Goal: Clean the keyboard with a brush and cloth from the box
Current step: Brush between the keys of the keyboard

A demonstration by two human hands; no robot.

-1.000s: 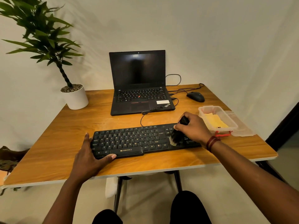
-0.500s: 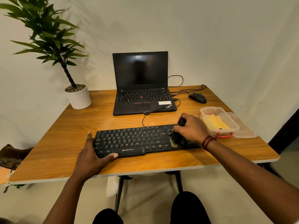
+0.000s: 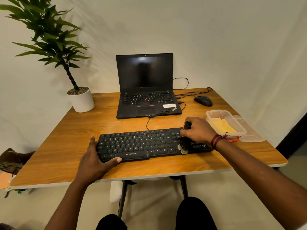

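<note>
The dark-handled brush with pale bristles [image 3: 184, 144] has been drawn slightly toward the near edge of the black corded keyboard [image 3: 137, 145] over the last second, the bristle tips now being seen just above the front rim, left of the number pad. It is gripped by the right hand [image 3: 198, 131], whose fingers are curled round the handle. The left hand [image 3: 94, 161] has not been shifted: it is laid flat, fingers straight, against the keyboard's left end, with the thumb along the front edge, so the keyboard is kept steady on the wooden tabletop [image 3: 66, 146]. The stroke suggests that brushing is under way at the right end only; the letter keys are probably yet to be swept. The folded yellow cloth [image 3: 223, 127] is left unused in the clear plastic box [image 3: 209, 114] just beside the right wrist.
</note>
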